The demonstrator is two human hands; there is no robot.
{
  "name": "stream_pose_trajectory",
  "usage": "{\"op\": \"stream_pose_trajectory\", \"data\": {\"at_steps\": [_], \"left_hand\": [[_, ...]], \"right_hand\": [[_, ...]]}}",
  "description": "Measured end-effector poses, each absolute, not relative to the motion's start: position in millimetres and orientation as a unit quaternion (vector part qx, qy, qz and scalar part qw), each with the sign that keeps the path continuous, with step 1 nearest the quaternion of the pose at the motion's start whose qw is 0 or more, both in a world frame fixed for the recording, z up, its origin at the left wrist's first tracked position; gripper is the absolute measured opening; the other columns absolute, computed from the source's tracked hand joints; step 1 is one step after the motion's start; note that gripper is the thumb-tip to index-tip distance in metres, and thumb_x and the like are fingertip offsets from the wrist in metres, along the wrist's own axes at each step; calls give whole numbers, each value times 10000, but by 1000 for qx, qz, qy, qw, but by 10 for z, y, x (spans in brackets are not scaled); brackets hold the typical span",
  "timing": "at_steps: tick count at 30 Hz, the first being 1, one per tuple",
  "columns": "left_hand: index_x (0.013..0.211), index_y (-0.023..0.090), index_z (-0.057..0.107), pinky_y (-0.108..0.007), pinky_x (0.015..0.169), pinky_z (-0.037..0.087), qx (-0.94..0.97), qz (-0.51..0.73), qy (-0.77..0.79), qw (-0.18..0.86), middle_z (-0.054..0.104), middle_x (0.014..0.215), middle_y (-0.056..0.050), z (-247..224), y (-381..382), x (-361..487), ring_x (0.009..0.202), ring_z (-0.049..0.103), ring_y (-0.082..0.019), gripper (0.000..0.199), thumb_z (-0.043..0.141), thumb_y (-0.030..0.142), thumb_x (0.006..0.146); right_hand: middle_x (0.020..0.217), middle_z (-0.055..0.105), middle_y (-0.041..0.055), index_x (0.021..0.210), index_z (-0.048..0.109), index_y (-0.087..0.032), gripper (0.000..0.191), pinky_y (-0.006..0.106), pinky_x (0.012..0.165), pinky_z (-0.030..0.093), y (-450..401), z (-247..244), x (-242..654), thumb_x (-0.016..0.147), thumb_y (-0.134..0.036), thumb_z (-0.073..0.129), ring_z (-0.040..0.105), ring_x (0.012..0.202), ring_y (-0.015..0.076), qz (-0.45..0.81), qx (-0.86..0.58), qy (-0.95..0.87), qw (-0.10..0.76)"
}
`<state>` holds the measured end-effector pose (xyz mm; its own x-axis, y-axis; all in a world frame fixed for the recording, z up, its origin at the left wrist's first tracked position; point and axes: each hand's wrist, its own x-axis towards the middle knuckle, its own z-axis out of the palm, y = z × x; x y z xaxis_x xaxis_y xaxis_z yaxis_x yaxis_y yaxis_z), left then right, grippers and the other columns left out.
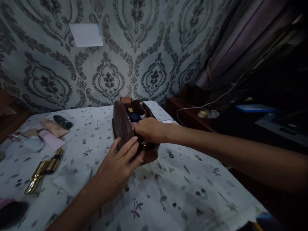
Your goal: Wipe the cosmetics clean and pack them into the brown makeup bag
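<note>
A brown zippered bag stands unzipped on the table, with its mouth spread. Inside it show a dark blue round item, a small white item and something pink. My right hand reaches into the opening from the right with its fingers curled downward; the fingertips and whatever they hold are hidden. Against the near side of the bag rests my left hand, fingers stretched out and apart, steadying its wall.
On the table's left lie gold lipstick-like tubes, a pink tube, a beige tube, a dark green bottle and a dark oval item. A patterned white cloth covers the table. A white cable runs at right.
</note>
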<state>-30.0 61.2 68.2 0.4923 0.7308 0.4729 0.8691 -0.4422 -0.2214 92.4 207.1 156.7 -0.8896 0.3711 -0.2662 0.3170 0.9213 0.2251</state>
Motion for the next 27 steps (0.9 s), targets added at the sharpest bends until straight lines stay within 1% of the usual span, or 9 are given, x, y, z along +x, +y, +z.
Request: {"op": "stream_pose_trajectory", "data": {"at_steps": [3, 5, 7, 10, 12, 16, 21, 23, 27], "left_hand": [[1283, 181, 608, -573, 1110, 363, -833, -158, -475, 235, 600, 1358, -175, 678, 623, -301, 1381, 442, -322, 397, 551, 131, 893], [1262, 181, 623, -572, 1092, 373, -833, -165, -470, 241, 607, 1348, -178, 680, 633, -302, 1357, 462, -327, 375, 557, 155, 894], [1244, 179, 633, -568, 1079, 372, -834, -170, -464, 245, 626, 1320, -176, 687, 640, -302, 1331, 485, -331, 359, 558, 168, 893], [1241, 175, 633, -561, 1070, 355, -834, -166, -462, 252, 648, 1278, -175, 706, 644, -298, 1318, 494, -338, 360, 548, 164, 892], [1246, 175, 629, -557, 1065, 346, -833, -162, -461, 260, 648, 1271, -178, 721, 642, -292, 1316, 494, -341, 364, 533, 160, 895], [1250, 195, 625, -530, 1060, 346, -830, -155, -460, 275, 657, 1259, -167, 747, 637, -275, 1304, 506, -325, 351, 508, 182, 919], [1247, 182, 629, -528, 1058, 336, -829, -152, -462, 274, 650, 1273, -171, 759, 632, -263, 1319, 491, -331, 340, 498, 186, 933], [1252, 174, 631, -530, 1057, 331, -829, -152, -463, 274, 645, 1281, -176, 760, 630, -263, 1319, 489, -335, 344, 496, 177, 935], [1254, 178, 633, -520, 1051, 333, -828, -146, -467, 273, 649, 1283, -162, 766, 621, -258, 1312, 499, -325, 343, 486, 177, 945]], "right_hand": [[903, 743, 162, 1118, 689, -73, 272, 285, 655, 443, 2109, 1642, 984, 863, -107, 600, 700, 822, 240, 79, 145, 974, 154], [850, 742, 134, 1042, 715, -84, 215, 271, 638, 423, 2143, 1733, 1015, 885, -113, 571, 684, 769, 205, 59, 121, 981, 141], [810, 736, 113, 954, 732, -91, 193, 265, 643, 415, 2177, 1814, 1006, 903, -127, 549, 665, 739, 181, 37, 102, 988, 109], [822, 735, 120, 918, 735, -73, 182, 280, 688, 428, 2240, 1836, 905, 888, -116, 560, 660, 773, 188, 26, 86, 993, 70], [858, 739, 136, 916, 736, -57, 169, 290, 712, 439, 2292, 1779, 817, 853, -78, 580, 665, 811, 204, 25, 75, 994, 80], [963, 744, 158, 941, 744, -45, 205, 298, 734, 453, 2372, 1620, 700, 827, -34, 573, 671, 883, 224, 37, 48, 990, 127], [857, 755, 132, 802, 764, -60, 93, 295, 774, 462, 2367, 1518, 643, 722, -90, 728, 667, 861, 234, 54, 41, 980, 188], [886, 760, 131, 834, 769, -64, 109, 283, 780, 466, 2363, 1520, 631, 741, -98, 722, 670, 874, 228, 66, 52, 978, 191], [997, 753, 172, 988, 756, -42, 216, 290, 772, 487, 2382, 1559, 642, 853, -64, 589, 692, 915, 238, 94, 82, 978, 165]]}}
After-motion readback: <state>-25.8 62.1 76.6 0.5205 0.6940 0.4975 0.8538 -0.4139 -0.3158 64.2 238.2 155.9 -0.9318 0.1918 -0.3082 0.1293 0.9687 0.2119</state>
